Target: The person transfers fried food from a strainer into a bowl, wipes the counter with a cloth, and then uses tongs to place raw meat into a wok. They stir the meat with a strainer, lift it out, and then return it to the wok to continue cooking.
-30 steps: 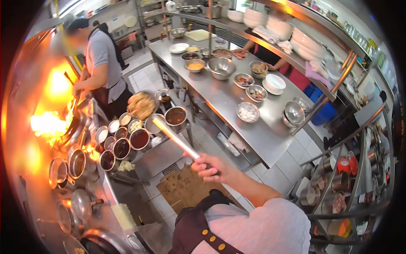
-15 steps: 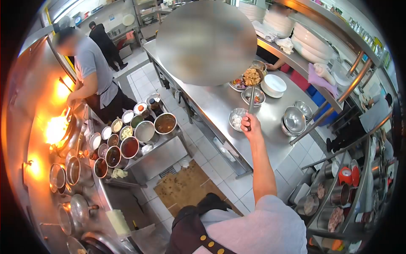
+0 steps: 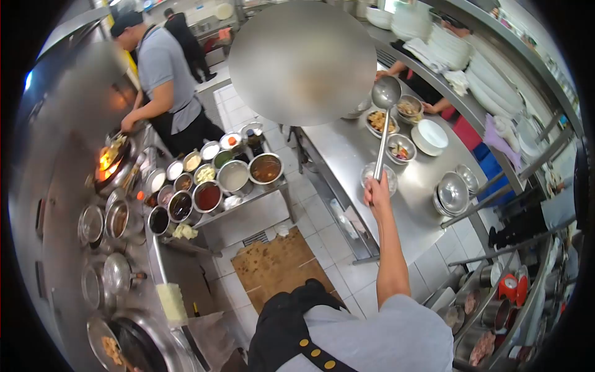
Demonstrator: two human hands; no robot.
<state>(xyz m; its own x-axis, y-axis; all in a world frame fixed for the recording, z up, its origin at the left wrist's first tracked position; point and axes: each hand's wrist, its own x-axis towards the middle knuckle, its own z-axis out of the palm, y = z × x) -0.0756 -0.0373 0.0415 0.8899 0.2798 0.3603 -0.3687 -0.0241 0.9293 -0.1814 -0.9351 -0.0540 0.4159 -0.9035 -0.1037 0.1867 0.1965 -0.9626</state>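
My right hand [image 3: 377, 193] is wrapped round the handle of a long metal ladle [image 3: 385, 93], my arm stretched out over the steel table. The ladle's bowl looks empty. Just beside it sits a bowl of golden-brown fried chunks [image 3: 379, 122]. A bowl of colourful cut vegetables [image 3: 401, 149] stands under the right side of the handle. Partly hidden behind my hand is a bowl with white contents [image 3: 369, 178]. A metal bowl with pale brown pieces [image 3: 409, 108] is farther back. My left hand is out of view.
A co-worker [image 3: 164, 80] tends a flaming wok [image 3: 114, 161] at the left. Pots of sauces [image 3: 207, 196] crowd a side stand. Another person's hand [image 3: 429, 108] is across the table, near stacked white plates [image 3: 429, 137]. Metal bowls [image 3: 453, 192] stand right. A blurred patch hides the back.
The fried chunks, heaped in the ladle before, are now in a bowl on the table. The ladle has risen away and right. The wok flames at the left have shrunk.
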